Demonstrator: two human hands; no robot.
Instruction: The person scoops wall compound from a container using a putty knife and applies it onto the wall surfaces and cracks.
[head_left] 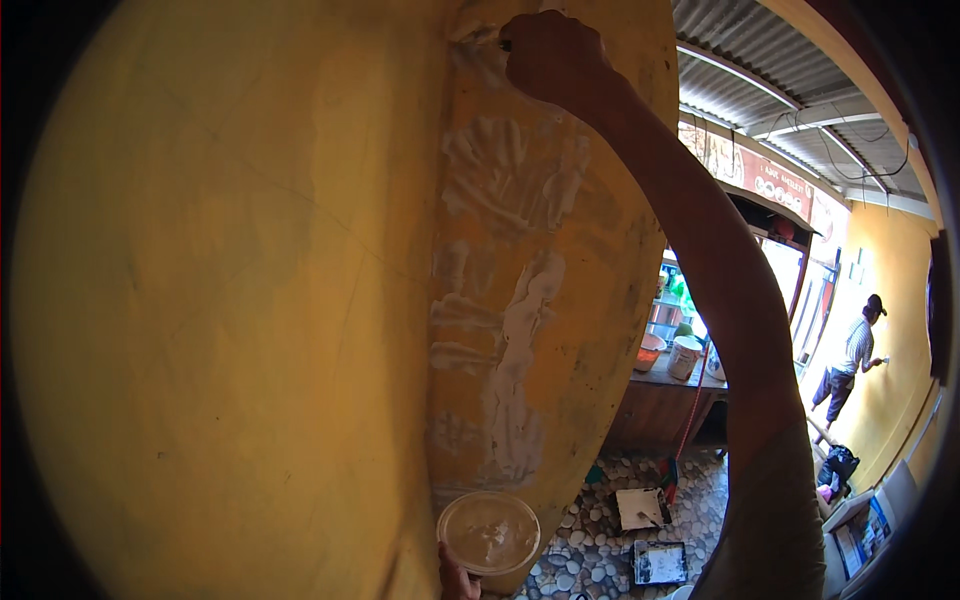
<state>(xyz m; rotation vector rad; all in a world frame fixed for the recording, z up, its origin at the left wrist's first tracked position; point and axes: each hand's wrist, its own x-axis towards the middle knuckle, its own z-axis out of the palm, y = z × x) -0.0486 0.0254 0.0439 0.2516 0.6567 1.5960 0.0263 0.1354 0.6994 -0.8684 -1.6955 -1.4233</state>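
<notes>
My right hand (555, 55) is raised high against a yellow wall column (600, 230), its fingers closed in a fist. A small dark end of a tool (506, 45) shows at the fist's left side; most of it is hidden by the fingers. White putty (515, 380) lies in smears and a thick vertical streak down the column face below this hand. Low in front of me, my left hand (457, 578) grips a round, clear plastic tub (460, 528) by its left edge. Some whitish paste (497, 535) shows inside the tub.
A wide yellow wall (230, 300) fills the left. Two paint trays (640, 509) (660, 562) lie on the pebble-patterned floor (590, 545). Buckets (685, 357) stand on a counter (650, 415). Far right, another person (850, 350) works at a yellow wall.
</notes>
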